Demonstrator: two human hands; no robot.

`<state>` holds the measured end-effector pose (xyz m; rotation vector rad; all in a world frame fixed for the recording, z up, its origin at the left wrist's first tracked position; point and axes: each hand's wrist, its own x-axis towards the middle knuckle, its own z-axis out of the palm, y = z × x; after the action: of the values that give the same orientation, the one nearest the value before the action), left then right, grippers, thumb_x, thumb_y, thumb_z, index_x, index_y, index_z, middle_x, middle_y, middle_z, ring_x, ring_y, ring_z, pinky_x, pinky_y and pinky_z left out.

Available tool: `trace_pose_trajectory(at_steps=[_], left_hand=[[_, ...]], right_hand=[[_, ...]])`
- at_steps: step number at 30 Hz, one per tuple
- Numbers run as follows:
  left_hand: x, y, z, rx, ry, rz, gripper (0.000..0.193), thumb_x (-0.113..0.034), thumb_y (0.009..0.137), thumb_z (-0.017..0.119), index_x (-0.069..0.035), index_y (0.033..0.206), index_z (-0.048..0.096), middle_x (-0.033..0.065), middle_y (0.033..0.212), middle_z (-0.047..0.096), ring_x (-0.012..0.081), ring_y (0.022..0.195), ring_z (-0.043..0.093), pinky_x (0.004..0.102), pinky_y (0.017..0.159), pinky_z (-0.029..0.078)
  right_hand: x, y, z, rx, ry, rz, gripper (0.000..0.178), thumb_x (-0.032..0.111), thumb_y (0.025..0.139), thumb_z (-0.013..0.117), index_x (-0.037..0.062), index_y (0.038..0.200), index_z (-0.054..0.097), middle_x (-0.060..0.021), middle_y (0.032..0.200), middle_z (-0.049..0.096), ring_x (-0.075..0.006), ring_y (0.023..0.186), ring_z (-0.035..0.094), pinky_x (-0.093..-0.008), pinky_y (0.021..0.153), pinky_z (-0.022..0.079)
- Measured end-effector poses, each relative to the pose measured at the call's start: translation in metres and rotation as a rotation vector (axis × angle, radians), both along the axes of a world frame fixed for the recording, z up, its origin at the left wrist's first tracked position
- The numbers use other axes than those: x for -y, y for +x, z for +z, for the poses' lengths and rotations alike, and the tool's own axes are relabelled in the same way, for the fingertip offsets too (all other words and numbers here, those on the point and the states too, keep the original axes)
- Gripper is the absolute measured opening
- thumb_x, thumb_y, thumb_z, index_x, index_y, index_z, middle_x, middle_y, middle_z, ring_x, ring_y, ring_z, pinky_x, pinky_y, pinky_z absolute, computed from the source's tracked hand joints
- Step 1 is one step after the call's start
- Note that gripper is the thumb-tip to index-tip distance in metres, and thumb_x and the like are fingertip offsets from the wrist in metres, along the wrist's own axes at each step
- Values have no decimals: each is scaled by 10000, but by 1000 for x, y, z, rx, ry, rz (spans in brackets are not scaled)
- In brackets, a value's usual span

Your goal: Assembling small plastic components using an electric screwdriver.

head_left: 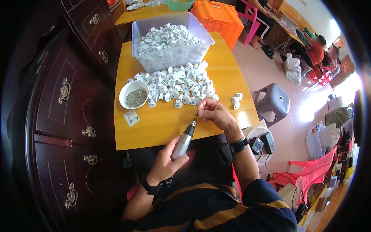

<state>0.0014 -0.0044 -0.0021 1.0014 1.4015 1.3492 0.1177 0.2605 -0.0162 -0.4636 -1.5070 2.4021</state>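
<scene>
My left hand [164, 165] is wrapped around an electric screwdriver [183, 144] with a silver-grey body and a black nose, its tip angled up and away from me. At that tip, the fingertips of my right hand [217, 113] are pinched together; what they hold is too small to make out. Beyond both hands, a heap of small white plastic parts [177, 83] lies on the yellow table [162, 129]. A white bowl [123, 94] of small metal screws [136, 98] stands left of the heap.
A clear plastic bin [172, 60] full of the same parts stands at the table's far side. Several parts [236, 101] lie apart at the right. A label card [131, 118] lies near the bowl. Dark cabinets [58, 116] flank the left; a grey stool [272, 102] stands right.
</scene>
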Motion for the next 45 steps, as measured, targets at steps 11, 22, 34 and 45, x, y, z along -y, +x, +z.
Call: trace_pose_trajectory(at_steps=[11,22,34,45], left_hand=[[0,0,12,-187,-1,-24,687,-206,910,725,42,1472,418,225,1220,675,284,1096,694,375,956,524],[1,1,8,-173,4,18,672,-191,913,725,55,1463,428,249,1277,660,311,1193,665,372,1010,497],[2,-1,7,-169,-12,79,657,-230,928,724,50,1452,443,241,1271,663,317,1189,665,374,1006,500],[1,-1,4,-217,27,78,657,-217,953,708,50,1482,422,101,1124,656,128,948,631,305,890,514]], right_hand=[[-10,10,12,65,78,92,91,49,902,760,79,974,712,-6,900,736,-58,748,625,-207,673,488],[-4,13,27,89,94,61,207,108,928,750,67,1119,680,-4,977,736,-67,781,631,-214,698,491],[-18,26,23,458,978,-491,228,142,849,788,56,1045,708,-47,833,680,-129,694,643,-281,672,530],[2,7,10,641,1308,-463,335,231,806,795,64,1075,684,-152,904,692,-351,863,694,-457,763,543]])
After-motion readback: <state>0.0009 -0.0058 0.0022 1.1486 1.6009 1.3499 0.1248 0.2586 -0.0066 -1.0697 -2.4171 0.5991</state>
